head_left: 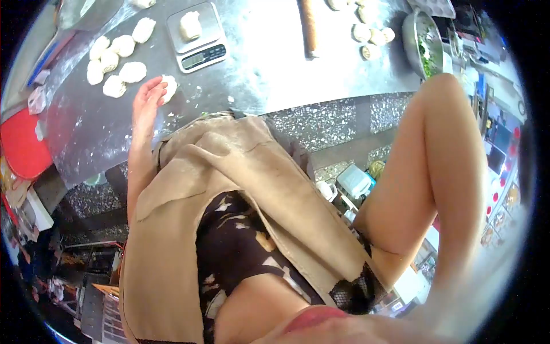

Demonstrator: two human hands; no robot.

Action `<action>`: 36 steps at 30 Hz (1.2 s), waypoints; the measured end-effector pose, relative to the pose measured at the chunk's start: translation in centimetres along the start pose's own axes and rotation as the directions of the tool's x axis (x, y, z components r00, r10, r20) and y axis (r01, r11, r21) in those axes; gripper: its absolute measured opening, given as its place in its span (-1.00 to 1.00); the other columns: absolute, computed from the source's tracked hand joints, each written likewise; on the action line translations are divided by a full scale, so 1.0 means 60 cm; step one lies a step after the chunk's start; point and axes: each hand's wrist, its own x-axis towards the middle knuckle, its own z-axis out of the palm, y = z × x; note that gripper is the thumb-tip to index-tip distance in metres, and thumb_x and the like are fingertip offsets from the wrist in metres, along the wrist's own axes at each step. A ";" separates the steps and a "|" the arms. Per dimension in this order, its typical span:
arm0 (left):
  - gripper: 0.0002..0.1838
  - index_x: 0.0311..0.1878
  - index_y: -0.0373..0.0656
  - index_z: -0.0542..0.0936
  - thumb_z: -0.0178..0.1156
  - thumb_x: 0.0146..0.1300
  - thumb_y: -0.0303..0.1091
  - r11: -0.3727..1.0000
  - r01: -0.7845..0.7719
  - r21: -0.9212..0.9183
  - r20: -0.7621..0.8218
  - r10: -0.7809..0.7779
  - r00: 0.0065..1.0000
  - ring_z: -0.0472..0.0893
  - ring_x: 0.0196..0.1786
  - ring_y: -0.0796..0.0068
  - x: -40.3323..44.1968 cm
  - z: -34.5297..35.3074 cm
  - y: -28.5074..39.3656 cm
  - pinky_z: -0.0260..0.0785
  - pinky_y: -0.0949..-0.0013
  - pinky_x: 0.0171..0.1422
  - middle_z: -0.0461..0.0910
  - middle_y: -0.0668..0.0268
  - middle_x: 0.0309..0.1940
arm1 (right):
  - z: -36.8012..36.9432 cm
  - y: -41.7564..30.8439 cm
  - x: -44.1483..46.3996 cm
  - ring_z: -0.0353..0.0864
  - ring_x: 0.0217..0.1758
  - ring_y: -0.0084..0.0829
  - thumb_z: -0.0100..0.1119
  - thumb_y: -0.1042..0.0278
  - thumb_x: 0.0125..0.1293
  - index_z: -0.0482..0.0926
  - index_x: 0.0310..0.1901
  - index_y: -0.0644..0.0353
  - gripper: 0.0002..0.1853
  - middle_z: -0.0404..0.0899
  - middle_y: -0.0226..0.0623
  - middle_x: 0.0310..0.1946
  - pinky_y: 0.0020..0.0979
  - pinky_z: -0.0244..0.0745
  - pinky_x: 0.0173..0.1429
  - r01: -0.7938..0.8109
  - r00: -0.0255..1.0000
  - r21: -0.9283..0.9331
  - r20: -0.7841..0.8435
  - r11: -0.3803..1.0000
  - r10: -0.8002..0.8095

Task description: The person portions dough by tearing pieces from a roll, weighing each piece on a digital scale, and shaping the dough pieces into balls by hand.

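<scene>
My left hand is at the near edge of the metal table, its fingers curled against a white dough piece. Left of it lie several more dough pieces in a loose group. A digital scale stands just beyond my hand, with one dough piece on its plate. My right arm is bent sharply, its elbow high at the right, and the right hand is out of view.
A wooden rolling pin lies across the table's far middle. Several small dough pieces sit right of it. A metal bowl holding chopped greens stands at the right edge. A red round object is at the far left.
</scene>
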 end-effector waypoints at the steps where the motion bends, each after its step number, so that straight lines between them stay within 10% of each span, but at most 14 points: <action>1: -0.61 0.14 -0.21 0.44 0.09 0.32 -0.22 1.000 0.001 0.011 0.007 -0.001 1.000 0.52 -0.01 0.56 0.002 0.001 0.000 0.34 0.51 0.04 0.56 0.27 -0.01 | 0.002 -0.001 0.000 0.51 -0.42 -0.33 -0.04 0.05 0.34 0.50 -0.36 0.31 -0.59 0.51 -0.11 -0.47 0.07 0.37 0.12 -0.014 1.000 -0.006 -0.005 1.000 0.014; 29: -0.62 0.06 -0.20 0.48 0.17 0.25 -0.22 0.992 -0.128 0.020 -0.052 0.129 0.990 0.52 -0.17 0.64 -0.007 0.087 0.043 0.34 0.55 -0.12 0.59 0.36 -0.17 | -0.024 -0.042 -0.042 0.52 -0.32 -0.28 0.05 0.03 0.26 0.48 -0.23 0.29 -0.61 0.51 -0.07 -0.37 -0.05 0.41 0.05 -0.287 0.941 -0.197 -0.242 0.937 0.238; 36: -0.69 -0.01 -0.24 0.51 0.19 0.22 -0.32 0.977 -0.209 -0.032 -0.060 0.207 0.976 0.54 -0.22 0.60 -0.010 0.128 -0.017 0.39 0.54 -0.15 0.59 0.32 -0.24 | 0.032 0.004 -0.145 0.53 -0.30 -0.26 0.07 0.03 0.24 0.47 -0.19 0.28 -0.60 0.51 -0.06 -0.34 -0.08 0.42 0.03 -0.558 0.706 -0.087 -0.572 0.825 0.417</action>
